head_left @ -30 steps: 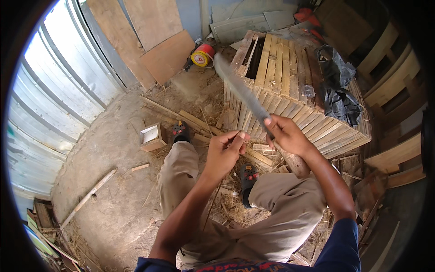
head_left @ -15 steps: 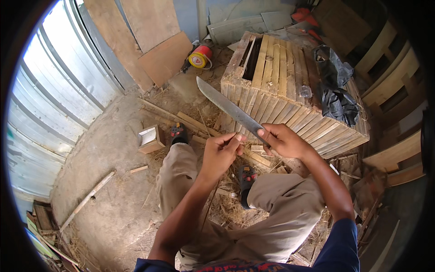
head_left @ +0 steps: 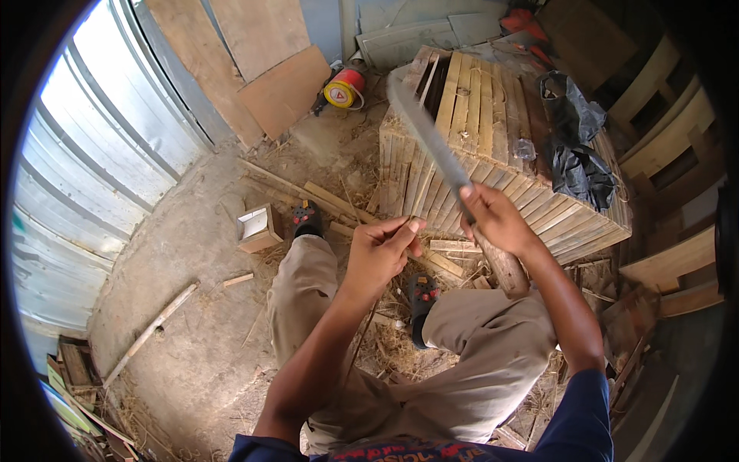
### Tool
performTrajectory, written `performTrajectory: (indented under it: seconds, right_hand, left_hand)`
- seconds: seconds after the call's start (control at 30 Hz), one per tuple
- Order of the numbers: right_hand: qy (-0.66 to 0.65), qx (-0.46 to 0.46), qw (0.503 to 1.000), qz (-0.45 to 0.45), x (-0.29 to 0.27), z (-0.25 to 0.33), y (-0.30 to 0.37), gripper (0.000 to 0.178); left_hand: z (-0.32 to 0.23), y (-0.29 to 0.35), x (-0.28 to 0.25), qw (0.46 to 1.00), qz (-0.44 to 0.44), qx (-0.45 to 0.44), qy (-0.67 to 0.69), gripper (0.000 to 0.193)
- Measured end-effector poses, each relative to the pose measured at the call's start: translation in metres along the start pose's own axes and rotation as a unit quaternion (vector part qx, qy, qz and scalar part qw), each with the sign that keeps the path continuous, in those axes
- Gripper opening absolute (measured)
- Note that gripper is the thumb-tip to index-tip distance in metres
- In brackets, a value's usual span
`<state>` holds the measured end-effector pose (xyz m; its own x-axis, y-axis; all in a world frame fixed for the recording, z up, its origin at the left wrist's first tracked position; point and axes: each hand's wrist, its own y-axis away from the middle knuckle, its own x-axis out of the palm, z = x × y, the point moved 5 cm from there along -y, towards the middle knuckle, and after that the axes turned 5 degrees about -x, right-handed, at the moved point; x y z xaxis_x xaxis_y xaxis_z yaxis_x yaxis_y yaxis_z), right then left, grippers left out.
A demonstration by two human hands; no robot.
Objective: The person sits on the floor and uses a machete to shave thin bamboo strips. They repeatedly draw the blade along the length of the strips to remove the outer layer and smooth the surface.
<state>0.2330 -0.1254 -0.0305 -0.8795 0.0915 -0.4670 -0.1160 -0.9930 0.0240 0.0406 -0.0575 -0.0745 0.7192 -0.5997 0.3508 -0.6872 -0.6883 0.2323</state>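
Observation:
A machete with a long grey blade and a wooden handle is in my right hand. Its fingers close around it where blade meets handle, and the blade slants up and to the left, slightly blurred. My left hand pinches a thin strip, probably bamboo or cane, between thumb and forefinger. Part of that strip trails down beside my left forearm towards my lap. Blade and left fingers are apart.
A slatted wooden crate stands ahead on the right, with black plastic bags on it. A small open box sits by my foot. Wood offcuts and shavings litter the floor. Beyond lies a red and yellow bucket.
The machete has swung up and to the right, its blade now steeper and farther from my left fingers. My left hand has shifted slightly right and still pinches the strip.

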Motion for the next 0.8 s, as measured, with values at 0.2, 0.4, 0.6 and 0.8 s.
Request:
performTrajectory:
  seconds: [0.2, 0.4, 0.6, 0.8]
  right_hand:
    - [0.028, -0.024, 0.998, 0.042, 0.002, 0.001, 0.003, 0.043]
    - [0.034, -0.02, 0.994, 0.099, 0.004, -0.004, 0.002, 0.043]
    - [-0.044, 0.006, 0.999, -0.003, -0.005, -0.009, -0.001, 0.045]
    - [-0.007, -0.024, 0.999, 0.029, -0.001, -0.003, -0.003, 0.046]
  left_hand:
    - [-0.004, 0.002, -0.001, 1.0, -0.01, -0.001, 0.003, 0.027]
    - [-0.001, 0.0, -0.003, 1.0, -0.003, -0.014, 0.014, 0.025]
    - [0.002, 0.002, 0.002, 1.0, 0.008, -0.02, 0.006, 0.025]
    - [0.0, 0.002, 0.003, 1.0, 0.003, -0.02, -0.008, 0.024]
